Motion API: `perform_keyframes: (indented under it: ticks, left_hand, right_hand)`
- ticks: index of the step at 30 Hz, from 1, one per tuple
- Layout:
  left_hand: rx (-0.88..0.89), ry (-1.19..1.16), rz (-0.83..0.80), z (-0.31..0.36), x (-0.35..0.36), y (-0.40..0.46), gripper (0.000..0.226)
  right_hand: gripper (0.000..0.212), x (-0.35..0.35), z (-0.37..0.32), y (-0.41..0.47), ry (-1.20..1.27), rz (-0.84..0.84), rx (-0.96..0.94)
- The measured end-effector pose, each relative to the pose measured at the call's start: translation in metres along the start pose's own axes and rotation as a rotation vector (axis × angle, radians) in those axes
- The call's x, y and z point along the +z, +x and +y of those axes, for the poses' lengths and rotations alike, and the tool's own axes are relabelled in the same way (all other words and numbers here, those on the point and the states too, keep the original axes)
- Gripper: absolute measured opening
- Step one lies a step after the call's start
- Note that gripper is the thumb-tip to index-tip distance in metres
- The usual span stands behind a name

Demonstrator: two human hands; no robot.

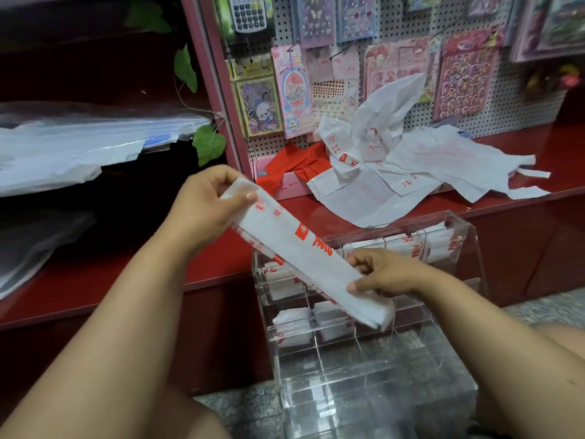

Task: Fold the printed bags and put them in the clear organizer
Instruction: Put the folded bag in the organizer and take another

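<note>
A person holds a white printed bag, folded into a long narrow strip with red lettering, stretched slantwise between both hands above the clear organizer. The left hand pinches the strip's upper end, thumb on top and fingers curled beneath; the right hand grips the lower end, thumb pressed on the face and fingers curled round the far edge. The organizer stands on the speckled floor against the front edge of a red counter, and its compartments toward the counter hold small folded bags, while those at its near end show only clear plastic. On the counter, toward its back edge, lies a loose heap of unfolded printed bags, with some red cloth spilling from a pink box just to the heap's left. Behind them a pegboard carries sticker sheets and a calculator. To the left, red shelves bear stacks of plastic sheets, with green leaves hanging alongside.
</note>
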State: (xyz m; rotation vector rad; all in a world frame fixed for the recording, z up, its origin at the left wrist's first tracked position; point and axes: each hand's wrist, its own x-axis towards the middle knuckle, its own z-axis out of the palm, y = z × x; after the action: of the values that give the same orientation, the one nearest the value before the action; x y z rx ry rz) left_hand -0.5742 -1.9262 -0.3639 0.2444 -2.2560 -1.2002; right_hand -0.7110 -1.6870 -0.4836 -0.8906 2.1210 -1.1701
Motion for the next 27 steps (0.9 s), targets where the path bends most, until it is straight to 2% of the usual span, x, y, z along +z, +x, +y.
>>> perform_keyframes:
  ticks: [2, 4, 6, 8, 10, 11, 12, 13, 14, 15, 17, 18, 23, 27]
  left_hand:
    - [0.038, 0.047, -0.098, 0.02, 0.004, 0.005, 0.008]
    - [0.075, 0.108, -0.178, 0.038, 0.012, 0.006, 0.01]
    - [0.117, 0.118, -0.189, 0.05, 0.019, 0.008, 0.015]
    - [0.112, -0.082, -0.103, 0.058, 0.025, 0.011, 0.025]
    - [0.013, -0.493, -0.025, 0.056, 0.031, 0.013, 0.042]
    - [-0.05, -0.65, -0.035, 0.05, 0.035, 0.013, 0.056]
    - [-0.135, -0.709, -0.075, 0.044, 0.043, 0.01, 0.075]
    - [-0.221, -0.661, -0.13, 0.038, 0.052, 0.004, 0.091]
    - [-0.275, -0.595, -0.183, 0.033, 0.062, -0.004, 0.093]
    - [-0.295, -0.535, -0.216, 0.029, 0.073, -0.012, 0.075]
    - [-0.282, -0.463, -0.146, 0.023, 0.089, -0.018, 0.021]
    - [-0.255, -0.432, -0.106, 0.022, 0.093, -0.018, 0.01]
    - [-0.197, -0.355, -0.062, 0.021, 0.089, -0.009, 0.016]
    - [-0.326, -0.451, -0.119, 0.008, 0.096, -0.018, 0.031]
  right_hand:
    - [0.035, 0.01, -0.007, -0.001, 0.129, -0.051, -0.071]
    - [0.024, 0.019, -0.016, -0.003, 0.196, -0.042, -0.155]
    - [0.012, 0.023, -0.024, -0.006, 0.244, 0.049, -0.204]
    - [0.011, 0.021, -0.031, -0.01, 0.339, 0.152, -0.233]
    - [0.013, 0.016, -0.034, -0.012, 0.443, 0.247, -0.24]
    - [0.013, 0.014, -0.035, -0.012, 0.474, 0.294, -0.247]
    - [0.014, 0.012, -0.036, -0.012, 0.495, 0.332, -0.253]
    - [0.014, 0.012, -0.035, -0.012, 0.508, 0.359, -0.255]
    - [0.013, 0.012, -0.036, -0.013, 0.512, 0.376, -0.248]
    - [0.013, 0.014, -0.036, -0.012, 0.506, 0.385, -0.239]
    - [0.012, 0.018, -0.035, -0.012, 0.479, 0.376, -0.221]
    - [0.012, 0.02, -0.035, -0.012, 0.467, 0.365, -0.21]
    - [0.02, 0.023, -0.035, -0.012, 0.477, 0.422, -0.239]
    - [0.013, 0.027, -0.039, -0.012, 0.57, 0.506, -0.267]
